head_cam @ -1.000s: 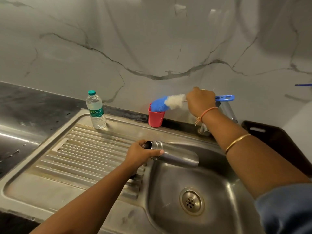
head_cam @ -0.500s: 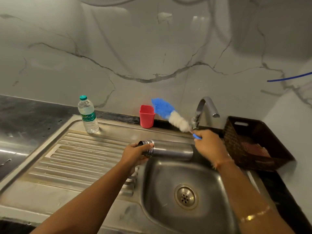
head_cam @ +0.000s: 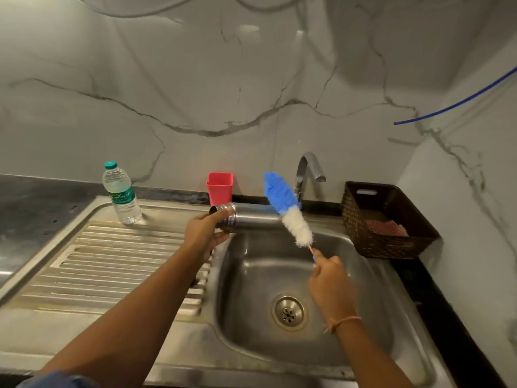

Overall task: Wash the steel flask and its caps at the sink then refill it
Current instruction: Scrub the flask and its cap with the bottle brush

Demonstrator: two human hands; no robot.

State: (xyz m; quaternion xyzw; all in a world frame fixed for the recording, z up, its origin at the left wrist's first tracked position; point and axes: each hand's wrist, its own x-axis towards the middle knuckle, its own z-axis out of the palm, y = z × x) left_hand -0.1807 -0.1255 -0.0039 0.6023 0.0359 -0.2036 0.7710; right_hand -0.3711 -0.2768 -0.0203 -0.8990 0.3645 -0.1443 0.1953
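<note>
Head view: the left hand (head_cam: 202,233) grips the steel flask (head_cam: 254,219) near its open mouth, holding it level over the back rim of the sink (head_cam: 251,278). The right hand (head_cam: 331,281) clenches the bottle brush (head_cam: 293,222), which has been lifted from the red cup (head_cam: 220,187) and lowered beside the flask. Scrubbing the inside likely comes next.

The left hand (head_cam: 204,233) and the long forearm behind it were bare, and only at the bottom edge of the head view did a sleeve (head_cam: 60,380) show, of dull slate-blue cloth, softly creased and cut off by the frame. The right hand (head_cam: 330,281) and its forearm were bare as well, but round that wrist sat a thin peach-orange thread band (head_cam: 344,322), worn loosely and slightly aslant, with a small knot or loose end sticking out on the side toward the left arm.
</note>
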